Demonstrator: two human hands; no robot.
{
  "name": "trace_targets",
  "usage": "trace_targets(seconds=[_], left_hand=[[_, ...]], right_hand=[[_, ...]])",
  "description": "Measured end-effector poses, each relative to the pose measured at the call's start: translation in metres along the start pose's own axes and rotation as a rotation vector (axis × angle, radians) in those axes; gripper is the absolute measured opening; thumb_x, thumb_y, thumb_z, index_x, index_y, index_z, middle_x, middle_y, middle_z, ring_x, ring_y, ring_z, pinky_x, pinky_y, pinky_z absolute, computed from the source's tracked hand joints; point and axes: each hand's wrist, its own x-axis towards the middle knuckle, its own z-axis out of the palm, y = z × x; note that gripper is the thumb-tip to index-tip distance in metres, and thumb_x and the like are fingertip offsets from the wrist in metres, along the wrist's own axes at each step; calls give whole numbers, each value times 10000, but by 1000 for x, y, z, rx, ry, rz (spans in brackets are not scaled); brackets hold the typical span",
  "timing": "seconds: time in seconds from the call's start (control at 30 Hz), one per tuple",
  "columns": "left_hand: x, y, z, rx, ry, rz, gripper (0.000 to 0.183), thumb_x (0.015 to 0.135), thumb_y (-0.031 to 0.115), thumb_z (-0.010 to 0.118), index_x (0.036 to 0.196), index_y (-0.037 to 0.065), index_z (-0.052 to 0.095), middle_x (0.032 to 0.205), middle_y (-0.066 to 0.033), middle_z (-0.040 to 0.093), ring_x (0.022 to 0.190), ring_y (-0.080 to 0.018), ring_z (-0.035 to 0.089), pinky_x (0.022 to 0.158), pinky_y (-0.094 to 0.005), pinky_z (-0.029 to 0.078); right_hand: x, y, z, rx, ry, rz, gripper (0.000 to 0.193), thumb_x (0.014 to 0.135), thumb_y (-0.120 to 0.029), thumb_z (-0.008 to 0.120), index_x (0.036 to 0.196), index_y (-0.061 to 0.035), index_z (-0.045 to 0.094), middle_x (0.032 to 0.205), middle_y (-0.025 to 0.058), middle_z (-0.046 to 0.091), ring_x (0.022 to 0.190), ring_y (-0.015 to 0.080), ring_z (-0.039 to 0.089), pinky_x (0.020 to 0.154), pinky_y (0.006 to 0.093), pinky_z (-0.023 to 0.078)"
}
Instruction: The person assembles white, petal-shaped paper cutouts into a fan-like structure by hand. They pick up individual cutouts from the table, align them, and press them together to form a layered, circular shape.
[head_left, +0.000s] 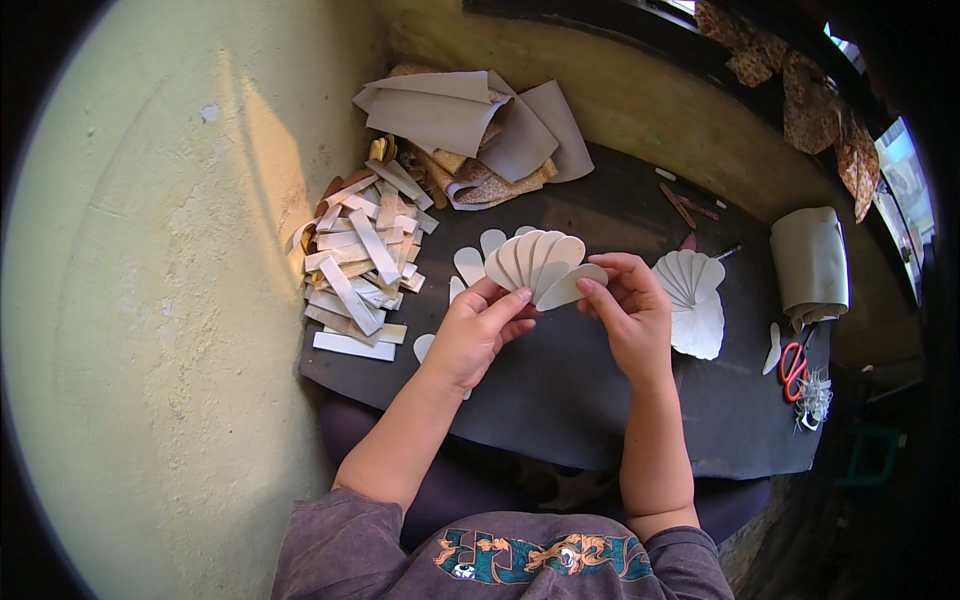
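My left hand (487, 330) pinches the narrow ends of several white petal-shaped pieces (532, 258), spread like a fan above the dark table. Between the thumb and fingers of my right hand (632, 305) is the rounded end of one more petal-shaped piece (573, 287), at the right side of the fan; its other end meets the fan near my left thumb. Behind and left of my left hand lie loose petal-shaped pieces (468, 265), partly hidden by the fan. A round, overlapping arrangement of similar pieces (692, 300) rests right of my right hand.
A heap of white and tan strips (350, 260) lies at the left by the wall. Folded sheets (450, 115) are piled at the back. Along the right stand a grey-green roll (810, 265), red-handled scissors (793, 370) and a clear, tangled bundle (815, 398) near the table's edge.
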Motion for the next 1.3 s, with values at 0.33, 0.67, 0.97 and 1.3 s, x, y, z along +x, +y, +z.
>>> trace_targets(seconds=[0.33, 0.67, 0.97, 1.3], left_hand=[[-2, 1, 4, 3, -28, 5, 275, 816, 94, 609, 1077, 43, 534, 967, -38, 582, 836, -111, 574, 730, -224, 467], [-1, -1, 4, 27, -46, 11, 338, 792, 50, 629, 1114, 77, 528, 992, -6, 559, 891, -79, 542, 771, -212, 449], [-1, -2, 3, 111, -34, 25, 314, 790, 62, 640, 1089, 55, 545, 931, -16, 585, 844, -72, 547, 728, -202, 449], [-1, -4, 6, 122, -88, 138, 323, 784, 15, 624, 1093, 12, 530, 988, -53, 578, 906, -111, 544, 812, -244, 438]], right_hand=[[0, 4, 1, -49, 29, -66, 186, 821, 12, 587, 1003, 8, 547, 828, 43, 594, 703, 80, 554, 643, 195, 442], [1, 7, 1, -40, 15, -71, 186, 823, 3, 588, 1004, 14, 545, 840, 49, 598, 704, 83, 558, 644, 196, 444], [1, 6, 3, -44, 21, -75, 195, 825, 3, 586, 1010, 17, 530, 856, 51, 599, 712, 84, 563, 645, 194, 451], [2, 6, 5, 59, 48, 13, 257, 808, -70, 628, 1024, 12, 515, 868, 42, 584, 733, 73, 548, 663, 200, 446]])
